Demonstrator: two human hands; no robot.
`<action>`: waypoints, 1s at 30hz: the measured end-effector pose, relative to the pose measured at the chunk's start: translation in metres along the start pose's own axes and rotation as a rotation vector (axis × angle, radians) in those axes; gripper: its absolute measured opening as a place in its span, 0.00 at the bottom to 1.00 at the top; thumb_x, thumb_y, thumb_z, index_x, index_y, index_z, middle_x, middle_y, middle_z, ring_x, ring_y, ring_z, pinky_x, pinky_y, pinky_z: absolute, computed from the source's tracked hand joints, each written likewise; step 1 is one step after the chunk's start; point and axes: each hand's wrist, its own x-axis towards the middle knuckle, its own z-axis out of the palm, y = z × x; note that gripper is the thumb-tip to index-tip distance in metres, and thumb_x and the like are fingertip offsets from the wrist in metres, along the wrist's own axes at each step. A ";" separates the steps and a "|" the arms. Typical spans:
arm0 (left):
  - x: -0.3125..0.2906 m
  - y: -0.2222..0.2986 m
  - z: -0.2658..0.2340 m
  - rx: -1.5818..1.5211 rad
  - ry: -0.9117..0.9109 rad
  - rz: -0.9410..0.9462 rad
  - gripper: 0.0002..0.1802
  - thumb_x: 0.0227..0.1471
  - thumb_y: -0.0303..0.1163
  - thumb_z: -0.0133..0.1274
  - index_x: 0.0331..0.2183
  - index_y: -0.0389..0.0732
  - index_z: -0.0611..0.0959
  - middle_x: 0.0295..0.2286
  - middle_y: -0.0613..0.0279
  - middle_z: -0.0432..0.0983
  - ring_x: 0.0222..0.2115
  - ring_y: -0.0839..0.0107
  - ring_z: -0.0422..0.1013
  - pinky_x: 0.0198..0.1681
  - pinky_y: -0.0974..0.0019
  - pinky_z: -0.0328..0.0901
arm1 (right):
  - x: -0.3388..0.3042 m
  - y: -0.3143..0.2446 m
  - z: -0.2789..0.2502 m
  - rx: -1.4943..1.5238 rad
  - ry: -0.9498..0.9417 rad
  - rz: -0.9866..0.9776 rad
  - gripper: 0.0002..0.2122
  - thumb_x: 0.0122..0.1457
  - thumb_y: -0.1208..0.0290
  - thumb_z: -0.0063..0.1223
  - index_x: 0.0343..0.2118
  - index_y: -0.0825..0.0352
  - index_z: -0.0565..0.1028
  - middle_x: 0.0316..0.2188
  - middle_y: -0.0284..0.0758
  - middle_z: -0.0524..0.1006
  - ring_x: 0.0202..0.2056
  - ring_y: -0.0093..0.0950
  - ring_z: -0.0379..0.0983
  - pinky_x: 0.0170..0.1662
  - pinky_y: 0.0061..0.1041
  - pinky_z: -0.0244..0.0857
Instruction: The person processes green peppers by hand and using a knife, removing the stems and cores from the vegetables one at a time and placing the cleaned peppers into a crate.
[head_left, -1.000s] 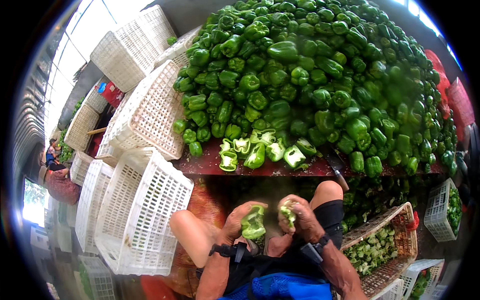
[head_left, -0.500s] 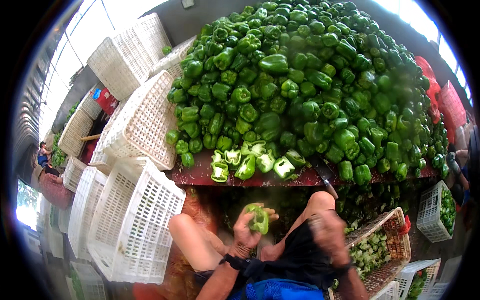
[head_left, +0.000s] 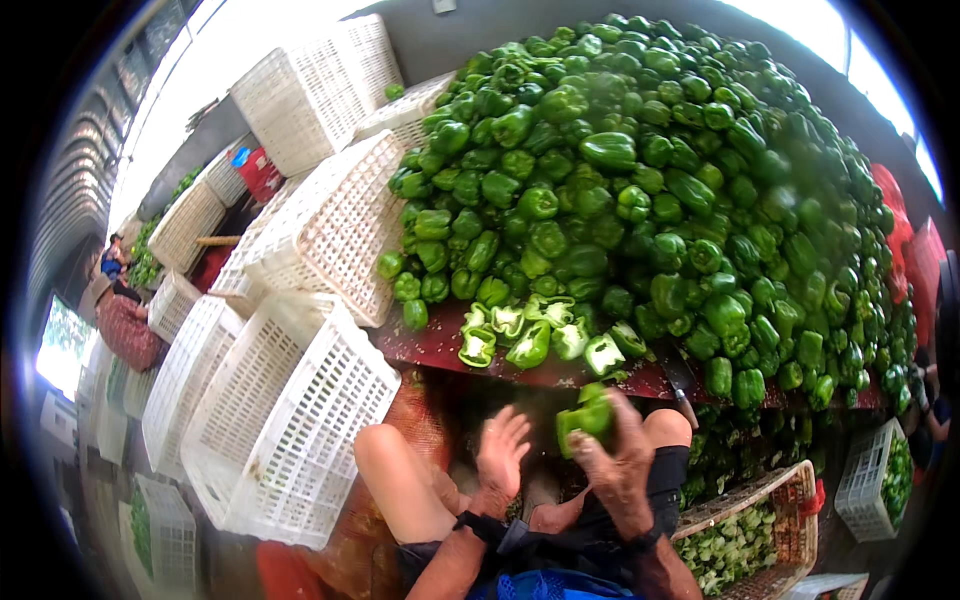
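Observation:
My right hand (head_left: 622,465) grips a green bell pepper (head_left: 584,420) between thumb and fingers, above my lap and just below the table edge. The pepper looks cut open, though motion blurs it. To its left, my left hand (head_left: 502,452) is raised with fingers apart and nothing in it. Several cut pepper halves (head_left: 530,345), pale insides showing, lie along the near edge of the red table (head_left: 440,343). Right of them, a knife (head_left: 678,378) rests with its handle over the edge. Behind rises a large heap of whole green bell peppers (head_left: 640,200).
White plastic crates (head_left: 300,420) stand close on my left, with more stacked (head_left: 320,95) behind. By my right knee, a tilted crate (head_left: 800,490) holds pale green pepper cores (head_left: 735,550). Another crate (head_left: 868,480) with green pieces stands farther right. A person (head_left: 125,325) sits far left.
The pepper has passed from my left hand to my right, which came in from the right side. My left hand has opened. The whole view has shifted somewhat.

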 end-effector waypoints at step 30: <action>-0.096 0.343 -0.155 1.545 1.235 1.070 0.28 0.57 0.28 0.52 0.58 0.34 0.68 0.58 0.43 0.62 0.58 0.52 0.61 0.62 0.57 0.55 | 0.130 0.133 0.022 -0.821 -0.028 -0.228 0.09 0.52 0.75 0.55 0.37 0.67 0.75 0.34 0.45 0.76 0.36 0.45 0.74 0.38 0.40 0.69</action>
